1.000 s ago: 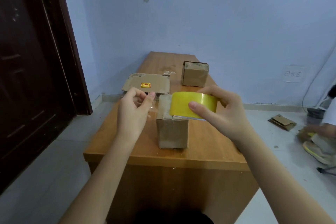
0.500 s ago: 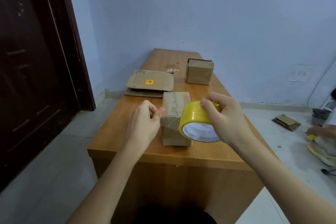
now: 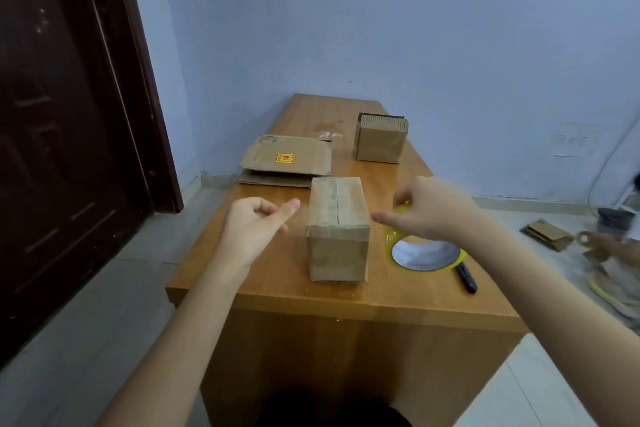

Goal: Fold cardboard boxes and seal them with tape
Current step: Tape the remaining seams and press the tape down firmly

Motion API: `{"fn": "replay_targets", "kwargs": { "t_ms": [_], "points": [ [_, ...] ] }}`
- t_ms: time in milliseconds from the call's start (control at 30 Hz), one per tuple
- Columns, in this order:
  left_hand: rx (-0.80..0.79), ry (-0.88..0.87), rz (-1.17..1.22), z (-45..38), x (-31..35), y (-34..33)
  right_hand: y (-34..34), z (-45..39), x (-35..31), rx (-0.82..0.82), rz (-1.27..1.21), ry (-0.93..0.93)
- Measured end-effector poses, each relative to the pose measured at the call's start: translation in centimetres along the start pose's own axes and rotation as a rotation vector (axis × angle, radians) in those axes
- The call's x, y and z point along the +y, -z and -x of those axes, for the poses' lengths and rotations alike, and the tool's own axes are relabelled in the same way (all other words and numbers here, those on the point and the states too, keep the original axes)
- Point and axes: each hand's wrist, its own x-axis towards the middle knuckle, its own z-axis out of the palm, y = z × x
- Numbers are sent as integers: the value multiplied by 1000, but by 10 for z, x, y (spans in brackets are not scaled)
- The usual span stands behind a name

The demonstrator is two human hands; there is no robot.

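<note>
A small brown cardboard box (image 3: 337, 229) stands closed on the near part of the wooden desk (image 3: 277, 291), its long side running away from the viewer. Clear tape runs down the middle seam of its top and over the near edge onto the front face, where the cardboard looks slightly wrinkled.

Just right of the box, a roll of yellow tape (image 3: 424, 250) sits on the desk, tilted so its white inner core faces the viewer. The right hand (image 3: 433, 208) grips the roll's far upper rim with curled fingers, the index finger pointing left toward the box. The left hand (image 3: 254, 224) hovers left of the box, apart from it, fingers curled in with the thumb out, holding nothing that can be made out. A black pen-like tool (image 3: 465, 277) lies just beside the roll on its near right.

Farther back lie flattened cardboard sheets (image 3: 285, 159) with a yellow and red label, and a second small box (image 3: 380, 139) stands at the far right.

Half a second ago the right hand held the roll up against the box's near right corner and the left hand pinched at the box's left top edge; now the roll is down on the desk and both hands are clear of the box.
</note>
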Motion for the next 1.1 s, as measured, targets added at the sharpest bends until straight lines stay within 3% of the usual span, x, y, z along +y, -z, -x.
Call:
{"fn": "replay_targets", "kwargs": {
  "t_ms": [233, 600, 900, 1100],
  "points": [
    [38, 20, -11, -12, -15, -6, 1, -23, -4, -168, 29, -28],
    [-20, 14, -16, -22, -23, -14, -1, -29, 0, -294, 46, -75],
    [-59, -2, -88, -26, -27, -18, -6, -26, 4, -300, -14, -76],
    [-17, -116, -261, -32, -24, -11, -13, -27, 1, -352, -70, -89]
  ]
}}
